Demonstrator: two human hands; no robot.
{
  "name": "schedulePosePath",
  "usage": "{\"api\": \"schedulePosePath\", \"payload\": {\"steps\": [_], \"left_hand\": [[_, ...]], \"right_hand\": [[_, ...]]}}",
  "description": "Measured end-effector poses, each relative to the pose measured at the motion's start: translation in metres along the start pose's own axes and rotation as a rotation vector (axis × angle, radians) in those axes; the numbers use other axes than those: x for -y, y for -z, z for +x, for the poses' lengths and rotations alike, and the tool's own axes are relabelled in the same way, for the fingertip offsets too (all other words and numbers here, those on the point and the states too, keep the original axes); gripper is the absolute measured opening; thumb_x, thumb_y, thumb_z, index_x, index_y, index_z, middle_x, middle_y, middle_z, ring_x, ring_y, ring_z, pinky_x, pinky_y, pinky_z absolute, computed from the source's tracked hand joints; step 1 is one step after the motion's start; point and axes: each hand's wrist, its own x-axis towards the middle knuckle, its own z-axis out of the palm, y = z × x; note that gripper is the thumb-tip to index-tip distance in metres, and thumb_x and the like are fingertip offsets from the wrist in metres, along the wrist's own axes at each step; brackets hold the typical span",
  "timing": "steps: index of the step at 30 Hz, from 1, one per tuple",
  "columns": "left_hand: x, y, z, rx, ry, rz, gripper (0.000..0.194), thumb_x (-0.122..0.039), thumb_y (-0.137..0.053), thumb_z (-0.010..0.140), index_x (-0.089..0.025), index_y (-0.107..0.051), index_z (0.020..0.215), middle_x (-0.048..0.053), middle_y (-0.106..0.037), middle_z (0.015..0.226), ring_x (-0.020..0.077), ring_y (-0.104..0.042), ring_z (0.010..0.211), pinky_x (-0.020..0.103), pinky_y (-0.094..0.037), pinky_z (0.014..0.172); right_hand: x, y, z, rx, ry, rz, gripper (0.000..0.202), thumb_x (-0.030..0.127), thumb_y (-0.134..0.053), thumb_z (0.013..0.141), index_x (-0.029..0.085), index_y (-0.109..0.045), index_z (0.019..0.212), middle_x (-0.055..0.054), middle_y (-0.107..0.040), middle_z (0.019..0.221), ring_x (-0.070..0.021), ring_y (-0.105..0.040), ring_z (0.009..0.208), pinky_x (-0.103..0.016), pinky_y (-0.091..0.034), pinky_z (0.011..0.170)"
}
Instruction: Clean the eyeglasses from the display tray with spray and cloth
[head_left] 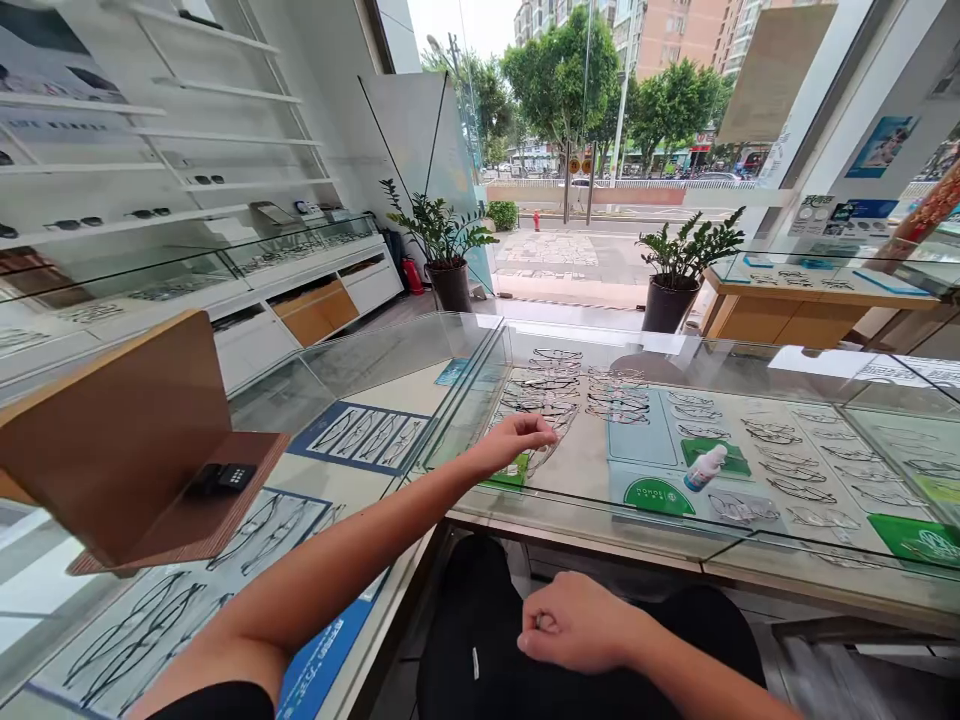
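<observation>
Left arm [352, 545] from lower left; right hand [574, 622] loosely closed, lower centre.
Left hand [517, 443] nearer, grip unclear; glasses [551, 384] just above it, centre frame, lying crosswise in the table [600, 538].

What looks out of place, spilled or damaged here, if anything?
The small white bottle stands out: it is the lone bottle among rows of eyeglasses. A pale strip on the black trousers also looks odd; I cannot tell what it is. No spill or damage shows.
</observation>
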Motion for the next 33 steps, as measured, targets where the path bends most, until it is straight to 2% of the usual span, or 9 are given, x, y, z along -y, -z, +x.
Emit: {"api": "schedulePosePath", "payload": {"steps": [2, 4, 8, 11, 15, 19, 22, 27, 33], "left_hand": [[0.014, 0.017, -0.011, -0.039, 0.047, -0.121, 0.042, -0.052, -0.091, 0.079, -0.016, -0.069, 0.081, 0.007, -0.076, 0.091, 0.0165, -0.067, 0.086, 0.029, -0.048, 0.082], [0.025, 0.029, -0.016, -0.081, 0.076, -0.246, 0.045, -0.05, -0.095, 0.074, -0.016, -0.067, 0.079, 0.007, -0.076, 0.089, 0.0167, -0.07, 0.087, 0.028, -0.048, 0.081], [0.035, 0.044, -0.014, -0.11, 0.094, -0.443, 0.046, -0.044, -0.1, 0.069, -0.016, -0.066, 0.08, 0.006, -0.076, 0.089, 0.0179, -0.073, 0.091, 0.028, -0.05, 0.083], [0.037, 0.052, -0.013, -0.133, 0.1, -0.542, 0.044, -0.04, -0.102, 0.067, -0.016, -0.068, 0.079, 0.005, -0.075, 0.088, 0.0167, -0.072, 0.09, 0.032, -0.053, 0.091], [0.041, 0.056, -0.014, -0.183, 0.107, -0.625, 0.043, -0.04, -0.104, 0.065, -0.015, -0.071, 0.078, 0.005, -0.075, 0.088, 0.0145, -0.069, 0.086, 0.034, -0.055, 0.094], [0.043, 0.053, -0.014, -0.195, 0.119, -0.632, 0.042, -0.041, -0.105, 0.063, -0.015, -0.074, 0.075, 0.003, -0.071, 0.086, 0.0126, -0.065, 0.081, 0.031, -0.054, 0.09], [0.042, 0.051, -0.013, -0.2, 0.124, -0.611, 0.04, -0.042, -0.105, 0.062, -0.015, -0.077, 0.074, 0.003, -0.071, 0.088, 0.0135, -0.064, 0.083, 0.029, -0.052, 0.087], [0.043, 0.05, -0.013, -0.166, 0.05, -0.445, 0.034, -0.045, -0.1, 0.069, -0.016, -0.081, 0.073, 0.004, -0.068, 0.087, 0.0143, -0.058, 0.08, 0.027, -0.044, 0.076], [0.044, 0.051, -0.013, -0.139, 0.004, -0.372, 0.03, -0.044, -0.097, 0.072, -0.018, -0.083, 0.074, 0.005, -0.069, 0.089, 0.0178, -0.06, 0.086, 0.029, -0.044, 0.082]], "right_hand": [[0.02, 0.045, -0.01, 0.04, 0.083, 0.024, 0.013, 0.031, -0.071, 0.091, 0.027, -0.074, 0.079, 0.007, -0.049, 0.055, -0.012, -0.041, 0.053, -0.027, -0.029, 0.059], [0.032, 0.091, -0.005, 0.03, 0.112, 0.031, 0.016, 0.033, -0.07, 0.093, 0.026, -0.075, 0.08, 0.006, -0.049, 0.057, -0.0115, -0.039, 0.054, -0.027, -0.027, 0.057], [0.03, 0.168, 0.042, 0.199, 0.125, 0.178, 0.039, 0.053, -0.069, 0.094, 0.019, -0.077, 0.077, 0.004, -0.049, 0.058, -0.0105, -0.035, 0.055, -0.027, -0.026, 0.056], [0.011, 0.196, 0.084, 0.309, -0.003, 0.368, 0.05, 0.065, -0.073, 0.086, 0.015, -0.075, 0.076, 0.01, -0.032, 0.049, -0.0083, -0.022, 0.051, -0.028, -0.017, 0.054], [-0.015, 0.188, 0.123, 0.183, 0.036, 0.511, 0.05, 0.064, -0.079, 0.08, 0.017, -0.068, 0.072, 0.011, -0.033, 0.05, -0.0062, -0.019, 0.05, -0.027, -0.013, 0.054], [-0.028, 0.164, 0.138, -0.177, 0.156, 0.564, 0.047, 0.063, -0.079, 0.083, 0.019, -0.062, 0.079, 0.009, -0.04, 0.057, -0.0075, -0.027, 0.053, -0.027, -0.017, 0.054], [-0.03, 0.155, 0.139, -0.325, 0.176, 0.514, 0.046, 0.063, -0.08, 0.084, 0.02, -0.064, 0.091, 0.01, -0.036, 0.059, -0.0091, -0.027, 0.057, -0.027, -0.019, 0.056], [-0.03, 0.154, 0.135, -0.307, 0.176, 0.505, 0.047, 0.065, -0.079, 0.085, 0.019, -0.068, 0.089, 0.009, -0.036, 0.06, -0.0096, -0.027, 0.058, -0.028, -0.018, 0.057], [-0.024, 0.15, 0.132, -0.289, 0.161, 0.495, 0.044, 0.06, -0.084, 0.082, 0.018, -0.07, 0.085, 0.011, -0.031, 0.056, -0.0084, -0.024, 0.056, -0.028, -0.017, 0.056]]}}
